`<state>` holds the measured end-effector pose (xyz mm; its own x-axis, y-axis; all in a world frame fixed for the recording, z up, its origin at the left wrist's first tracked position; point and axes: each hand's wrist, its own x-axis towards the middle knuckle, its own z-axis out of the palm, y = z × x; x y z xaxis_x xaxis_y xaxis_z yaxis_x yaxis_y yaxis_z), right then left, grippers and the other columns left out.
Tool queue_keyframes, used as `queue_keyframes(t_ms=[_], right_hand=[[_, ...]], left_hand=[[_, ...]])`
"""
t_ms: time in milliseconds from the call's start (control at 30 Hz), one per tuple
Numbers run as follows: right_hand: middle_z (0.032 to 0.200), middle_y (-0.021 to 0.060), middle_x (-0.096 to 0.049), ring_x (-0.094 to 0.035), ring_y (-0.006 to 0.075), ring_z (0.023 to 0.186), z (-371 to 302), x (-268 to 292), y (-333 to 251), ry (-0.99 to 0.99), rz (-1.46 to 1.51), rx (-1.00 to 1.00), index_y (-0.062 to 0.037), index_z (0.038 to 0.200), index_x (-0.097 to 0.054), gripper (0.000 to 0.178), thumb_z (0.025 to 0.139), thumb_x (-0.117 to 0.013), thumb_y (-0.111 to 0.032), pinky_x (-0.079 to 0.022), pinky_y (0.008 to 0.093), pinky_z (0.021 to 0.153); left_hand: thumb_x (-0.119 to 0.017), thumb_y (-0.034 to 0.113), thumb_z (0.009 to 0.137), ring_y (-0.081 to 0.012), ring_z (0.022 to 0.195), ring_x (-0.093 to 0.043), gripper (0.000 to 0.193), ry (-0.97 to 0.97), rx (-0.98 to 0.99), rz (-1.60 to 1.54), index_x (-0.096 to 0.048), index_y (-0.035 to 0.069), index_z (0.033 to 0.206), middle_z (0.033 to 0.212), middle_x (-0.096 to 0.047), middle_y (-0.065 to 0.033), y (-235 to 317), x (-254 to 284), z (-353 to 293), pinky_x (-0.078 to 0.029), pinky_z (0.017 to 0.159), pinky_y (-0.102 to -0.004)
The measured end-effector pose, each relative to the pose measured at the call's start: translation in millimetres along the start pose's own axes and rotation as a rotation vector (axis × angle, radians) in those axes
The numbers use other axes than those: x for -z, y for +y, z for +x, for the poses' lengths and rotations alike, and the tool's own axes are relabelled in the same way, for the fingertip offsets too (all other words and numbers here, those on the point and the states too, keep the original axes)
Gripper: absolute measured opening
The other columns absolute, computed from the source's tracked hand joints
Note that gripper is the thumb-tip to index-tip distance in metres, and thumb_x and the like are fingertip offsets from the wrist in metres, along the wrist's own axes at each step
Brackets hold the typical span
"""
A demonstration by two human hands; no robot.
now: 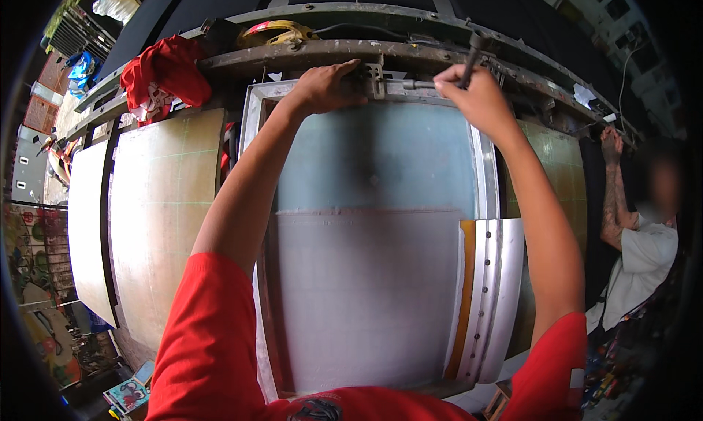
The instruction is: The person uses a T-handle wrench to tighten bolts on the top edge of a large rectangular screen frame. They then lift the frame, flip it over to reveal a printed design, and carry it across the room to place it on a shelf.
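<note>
A screen-printing frame [485, 161] with pale metal sides lies in front of me, its mesh [373, 289] blue at the far part and greyish nearer. At its far edge, my left hand [322, 88] has thumb and fingers around the side of a metal clamp [377, 82] on the rail. To the right of the clamp, my right hand [472, 95] is closed on a dark L-shaped wrench [472, 55]. One arm of the wrench stands up past the fist; a thin metal shaft points left toward the clamp. A squeegee [483, 289] with a row of dark bolts lies along the frame's right side.
Metal rails [322, 53] run across beyond the frame. A red cloth [165, 77] hangs over them at left, near a yellow-and-red curved tool [282, 33]. Pale boards [165, 201] flank the frame. Another person [641, 252] in a light shirt stands at far right, hands raised near the rail.
</note>
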<state>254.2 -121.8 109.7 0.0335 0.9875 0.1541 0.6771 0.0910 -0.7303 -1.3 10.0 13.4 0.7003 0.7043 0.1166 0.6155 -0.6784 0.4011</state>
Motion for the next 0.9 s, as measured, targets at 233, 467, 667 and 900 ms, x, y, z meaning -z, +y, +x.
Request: queue_keyframes(t_ms=[233, 467, 667, 900], right_hand=[[0.073, 0.001, -0.06, -0.045, 0.0014, 0.054, 36, -7, 9, -0.217, 0.448, -0.415, -0.0034, 0.091, -0.065, 0.015, 0.086, -0.066, -0.018, -0.033, 0.0191, 0.047], [0.076, 0.0016, -0.058, -0.034, 0.0019, 0.047, 27, -11, 37, -0.285, 1.025, -0.579, -0.0043, 0.09, -0.062, 0.014, 0.084, -0.067, -0.016, -0.024, 0.0199, 0.042], [0.075, 0.0095, -0.068, -0.065, 0.0234, 0.073, 60, -10, 17, -0.11, -0.147, 0.243, -0.0036, 0.086, -0.07, 0.015, 0.082, -0.067, -0.018, -0.049, 0.0359, 0.068], [0.089, 0.0139, -0.068, -0.064, 0.0344, 0.085, 84, -29, -29, -0.301, -0.784, 0.467, -0.0061, 0.09, -0.07, 0.017, 0.079, -0.071, -0.019, -0.051, 0.0419, 0.074]], left_hand=[[-0.071, 0.053, 0.074, -0.0359, 0.114, -0.057, 0.085, 0.061, -0.011, 0.005, -0.044, 0.007, 0.141, 0.125, -0.059, -0.0207, -1, -2, -3, -0.045, 0.098, -0.042], [-0.072, 0.05, 0.075, -0.0343, 0.122, -0.052, 0.086, 0.024, 0.03, -0.001, -0.04, 0.008, 0.143, 0.133, -0.054, -0.019, 0, 1, -5, -0.04, 0.104, -0.0405], [-0.069, 0.057, 0.073, -0.0349, 0.114, -0.057, 0.088, 0.086, -0.023, 0.03, -0.043, 0.008, 0.141, 0.126, -0.059, -0.0194, -8, -6, -6, -0.044, 0.099, -0.0428], [-0.071, 0.055, 0.072, -0.0354, 0.113, -0.058, 0.087, 0.041, -0.012, -0.005, -0.043, 0.009, 0.14, 0.124, -0.06, -0.0185, -4, -2, -4, -0.045, 0.097, -0.043]])
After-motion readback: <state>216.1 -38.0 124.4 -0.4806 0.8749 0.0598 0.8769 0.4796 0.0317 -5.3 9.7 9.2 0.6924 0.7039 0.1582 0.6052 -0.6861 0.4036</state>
